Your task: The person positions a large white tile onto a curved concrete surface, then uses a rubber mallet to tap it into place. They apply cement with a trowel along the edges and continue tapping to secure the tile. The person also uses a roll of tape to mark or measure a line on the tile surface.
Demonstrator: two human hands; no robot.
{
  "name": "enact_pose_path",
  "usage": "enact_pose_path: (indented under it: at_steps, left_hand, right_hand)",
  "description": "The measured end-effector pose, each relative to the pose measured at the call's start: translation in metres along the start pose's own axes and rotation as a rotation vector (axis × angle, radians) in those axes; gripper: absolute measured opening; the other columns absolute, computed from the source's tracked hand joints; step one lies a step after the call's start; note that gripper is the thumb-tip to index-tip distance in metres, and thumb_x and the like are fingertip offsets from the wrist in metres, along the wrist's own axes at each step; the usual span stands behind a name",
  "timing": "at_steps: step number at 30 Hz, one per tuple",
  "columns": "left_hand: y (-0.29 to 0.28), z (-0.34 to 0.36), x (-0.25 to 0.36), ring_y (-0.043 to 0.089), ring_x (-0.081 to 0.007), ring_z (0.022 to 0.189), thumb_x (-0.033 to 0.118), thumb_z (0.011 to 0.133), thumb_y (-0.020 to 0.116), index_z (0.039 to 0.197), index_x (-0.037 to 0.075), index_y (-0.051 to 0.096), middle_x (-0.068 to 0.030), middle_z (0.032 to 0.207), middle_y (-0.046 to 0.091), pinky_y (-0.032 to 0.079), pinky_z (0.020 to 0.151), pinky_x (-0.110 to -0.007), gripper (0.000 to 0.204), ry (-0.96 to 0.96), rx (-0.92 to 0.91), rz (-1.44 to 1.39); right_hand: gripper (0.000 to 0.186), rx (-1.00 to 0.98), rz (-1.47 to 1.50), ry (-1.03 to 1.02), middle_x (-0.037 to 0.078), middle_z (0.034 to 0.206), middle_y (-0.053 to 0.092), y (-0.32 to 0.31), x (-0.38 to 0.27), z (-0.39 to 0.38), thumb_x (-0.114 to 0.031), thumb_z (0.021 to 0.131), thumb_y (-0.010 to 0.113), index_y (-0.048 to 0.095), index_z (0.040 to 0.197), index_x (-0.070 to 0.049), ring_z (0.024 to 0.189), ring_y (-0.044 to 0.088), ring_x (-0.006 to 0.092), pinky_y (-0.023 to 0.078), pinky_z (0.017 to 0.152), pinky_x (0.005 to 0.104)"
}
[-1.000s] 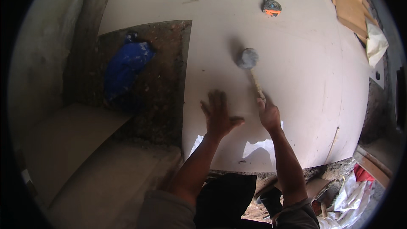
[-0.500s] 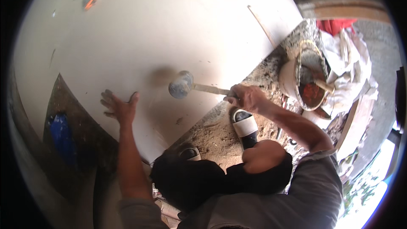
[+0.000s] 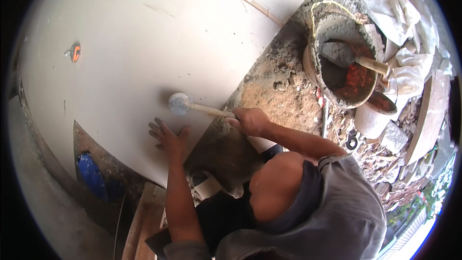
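Over the big pale slab (image 3: pixel 144 43), you've got the grey-headed mallet (image 3: pixel 197 108) pointing L, its head just beyond your L hand (image 3: pixel 168 137); can't tell if it's touching the surface. Your R hand (image 3: pixel 252 121) is curled tight round the end of the wooden handle, nr. the slab's edge. L hand's fingers are spread wide, contact w/ the slab unclear. Tape measure (image 3: pixel 75 52) w/ orange trim sits far L; wood strip (image 3: pixel 255 6) lies up top. Off to your R, mortar-caked bucket (image 3: pixel 337 28) w/ a trowel (image 3: pixel 339 54) in it. Blue bundle (image 3: pixel 91 175), lower L, beside the slab.
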State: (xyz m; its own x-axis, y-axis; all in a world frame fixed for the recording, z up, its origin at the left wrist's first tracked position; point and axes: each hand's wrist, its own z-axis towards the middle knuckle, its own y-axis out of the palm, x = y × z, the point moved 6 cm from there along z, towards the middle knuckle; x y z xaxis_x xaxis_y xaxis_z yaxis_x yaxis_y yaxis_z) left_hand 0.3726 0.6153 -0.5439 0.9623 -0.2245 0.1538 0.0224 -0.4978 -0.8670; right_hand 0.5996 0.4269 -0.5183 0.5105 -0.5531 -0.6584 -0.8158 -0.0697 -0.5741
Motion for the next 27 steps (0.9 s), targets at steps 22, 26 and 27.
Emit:
enact_pose_path:
  at_steps: [22,26,27]
  left_hand:
    - [-0.008,0.010,0.009,-0.003,-0.0493,0.144,0.049,0.067,0.081,0.154,0.011,-0.002,-0.0227,0.159,-0.008,0.022,0.103,-0.073,0.126,-0.079,-0.141,-0.020]
    - [-0.007,0.010,0.010,-0.003,-0.0492,0.144,0.049,0.066,0.081,0.154,0.012,-0.003,-0.0220,0.159,-0.009,0.021,0.103,-0.072,0.127,-0.101,-0.159,-0.005]
    - [-0.007,0.011,0.009,-0.003,-0.0491,0.144,0.049,0.066,0.081,0.154,0.012,-0.003,-0.0218,0.159,-0.009,0.021,0.104,-0.072,0.127,-0.100,-0.153,0.000]
  right_hand:
    - [0.050,0.209,-0.028,-0.053,0.017,0.068,0.064,-0.052,0.003,0.027,-0.057,0.093,0.050,0.056,0.093,-0.007,0.063,0.065,0.0368,0.052,0.058,0.0451]
    - [0.050,0.231,0.025,-0.102,0.017,0.068,0.064,-0.055,0.004,0.022,-0.057,0.092,0.052,0.058,0.092,-0.007,0.063,0.064,0.0371,0.052,0.058,0.0454]
    - [0.050,0.238,0.010,-0.036,0.017,0.068,0.064,-0.056,0.010,0.022,-0.056,0.092,0.052,0.057,0.091,-0.007,0.063,0.064,0.0369,0.052,0.058,0.0455]
